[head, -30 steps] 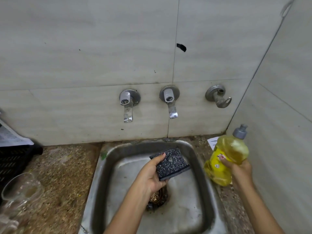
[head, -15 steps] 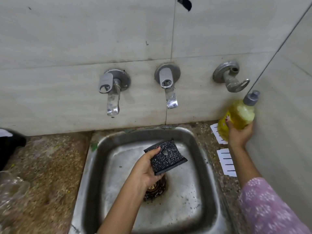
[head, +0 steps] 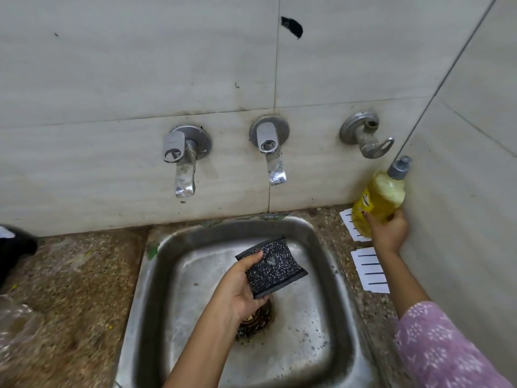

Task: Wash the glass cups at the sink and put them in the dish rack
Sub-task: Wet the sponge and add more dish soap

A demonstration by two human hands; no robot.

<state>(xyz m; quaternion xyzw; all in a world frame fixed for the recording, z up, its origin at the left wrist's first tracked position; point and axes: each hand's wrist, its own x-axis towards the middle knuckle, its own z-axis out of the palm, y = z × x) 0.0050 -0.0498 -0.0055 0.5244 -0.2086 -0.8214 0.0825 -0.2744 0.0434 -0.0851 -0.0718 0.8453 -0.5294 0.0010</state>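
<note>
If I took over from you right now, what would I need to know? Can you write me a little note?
Left hand: fingers grip the dark scrub sponge above the sink.
Right hand: holds the yellow soap bottle by the corner wall, right of the sink.
Cups: something blurry and glassy lies at the counter's left edge, probably a cup. The rack is not clearly in view.
Done: sponge in hand, with a small pale spot that may be soap. No cup is in the sink, and no water runs from the taps.
Left: put the bottle down, then wash, rinse and rack every cup.
</note>
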